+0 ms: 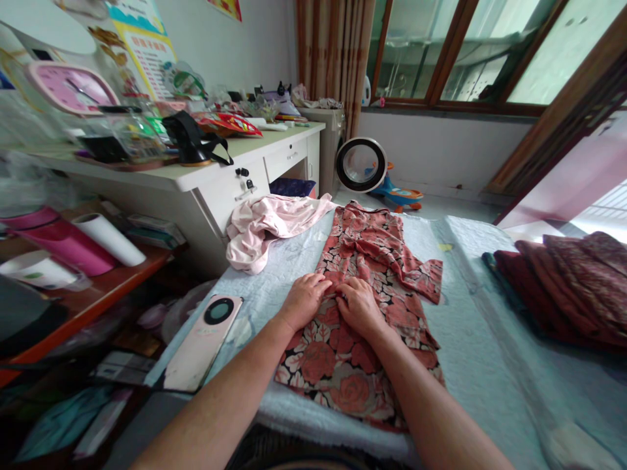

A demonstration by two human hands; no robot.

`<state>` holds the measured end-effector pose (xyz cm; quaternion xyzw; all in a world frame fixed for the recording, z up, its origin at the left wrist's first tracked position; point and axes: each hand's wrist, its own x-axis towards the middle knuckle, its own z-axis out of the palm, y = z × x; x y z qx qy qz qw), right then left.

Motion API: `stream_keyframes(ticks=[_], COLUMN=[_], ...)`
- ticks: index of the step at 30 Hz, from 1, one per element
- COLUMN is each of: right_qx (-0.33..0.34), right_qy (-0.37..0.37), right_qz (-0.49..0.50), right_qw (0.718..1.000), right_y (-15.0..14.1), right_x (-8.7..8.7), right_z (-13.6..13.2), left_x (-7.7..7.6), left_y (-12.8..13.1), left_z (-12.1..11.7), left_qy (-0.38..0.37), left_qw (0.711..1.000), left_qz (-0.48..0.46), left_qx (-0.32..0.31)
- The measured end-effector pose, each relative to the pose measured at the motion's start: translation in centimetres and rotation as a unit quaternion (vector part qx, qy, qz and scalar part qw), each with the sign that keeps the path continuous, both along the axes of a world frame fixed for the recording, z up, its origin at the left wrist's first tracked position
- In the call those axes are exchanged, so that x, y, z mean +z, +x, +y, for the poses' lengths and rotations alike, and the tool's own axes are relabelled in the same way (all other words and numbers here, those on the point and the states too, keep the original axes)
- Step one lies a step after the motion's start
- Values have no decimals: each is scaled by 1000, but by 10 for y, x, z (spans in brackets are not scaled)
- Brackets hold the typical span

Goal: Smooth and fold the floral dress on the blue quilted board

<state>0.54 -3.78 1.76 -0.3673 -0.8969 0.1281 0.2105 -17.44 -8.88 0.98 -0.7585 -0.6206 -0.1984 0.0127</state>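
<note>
A red floral garment lies spread lengthwise on a pale blue padded cover. Both my hands rest on its middle, side by side. My left hand has its fingers curled down onto the cloth at the garment's left edge. My right hand is bent at the knuckles, with its fingertips gathering a fold of the fabric. The upper part of the garment is rumpled, with one sleeve lying out to the right.
A pink garment lies crumpled at the far left of the cover. A phone rests at the left edge. Folded dark red cloths are stacked at right. A cluttered white desk and low shelf stand left.
</note>
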Motion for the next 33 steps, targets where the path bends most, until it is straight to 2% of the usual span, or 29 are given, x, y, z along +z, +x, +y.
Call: stream_keyframes(ticks=[33], right_qx=[5], right_qy=[-19], right_qz=[11], right_qw=[1000], right_y=[1], right_x=[2], right_z=[0], left_x=[5], left_y=[1], left_z=[-1], left_qy=[-18], left_qw=[1000], left_qz=[-6], left_qx=[-1])
